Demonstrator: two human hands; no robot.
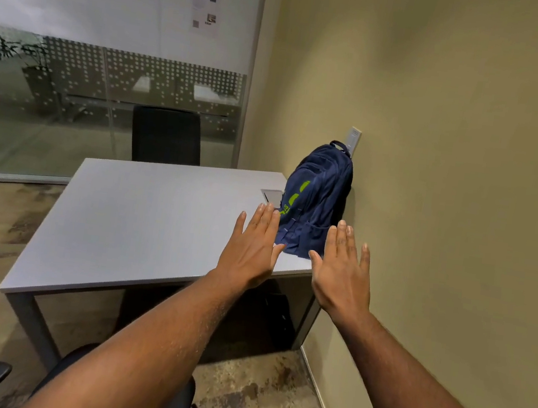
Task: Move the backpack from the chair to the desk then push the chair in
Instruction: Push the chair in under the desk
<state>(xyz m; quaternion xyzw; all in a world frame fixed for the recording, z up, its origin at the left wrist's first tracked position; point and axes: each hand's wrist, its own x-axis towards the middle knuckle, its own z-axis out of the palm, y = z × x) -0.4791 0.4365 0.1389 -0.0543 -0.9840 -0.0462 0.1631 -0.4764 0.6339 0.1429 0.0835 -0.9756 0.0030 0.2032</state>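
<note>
Navy backpack (316, 198) with lime-green markings, upright on the far right corner of a grey desk (141, 220), leaning against the beige wall (456, 161) below a white wall plate (353, 140). Just in front, left hand (250, 253) and right hand (342, 271), palms down, fingers straight and spread, holding nothing, apart from the bag. Small metal cable hatch (271, 195) beside the backpack. Black office chair (90, 386) at bottom, outside the desk. Second black chair (166, 135) behind the desk, before a frosted glass partition (71, 72).
</note>
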